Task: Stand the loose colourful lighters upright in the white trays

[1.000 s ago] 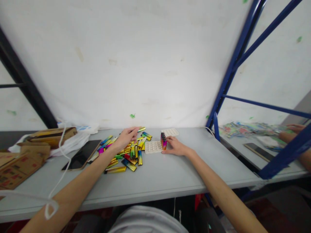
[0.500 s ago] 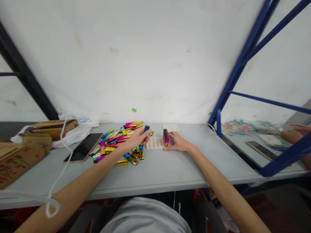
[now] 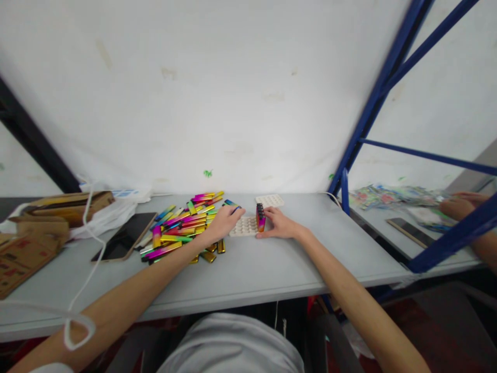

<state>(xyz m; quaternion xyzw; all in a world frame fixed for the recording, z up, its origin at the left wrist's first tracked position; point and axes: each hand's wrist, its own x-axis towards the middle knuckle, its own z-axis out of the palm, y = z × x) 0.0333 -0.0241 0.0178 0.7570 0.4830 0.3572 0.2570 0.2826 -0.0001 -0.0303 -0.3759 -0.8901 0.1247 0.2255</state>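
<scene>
1. called for a light, even squeeze on the row [image 3: 260, 221], keeping it upright at the visible right of the tray [image 3: 243, 229].
2. held that row by its right side in the part-open right hand [image 3: 281, 225].
3. pinched a lighter [image 3: 236, 209] in the nearly closed left hand [image 3: 225, 223], by the tray's far left corner.

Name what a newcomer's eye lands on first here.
Probably the loose heap of shiny, multicoloured lighter-like pieces on the grey table, just left of the white tray. Next, the short upright row with dark tops at the tray's right end, beside the right hand. Then the blue metal frame slanting up on the right.
</scene>
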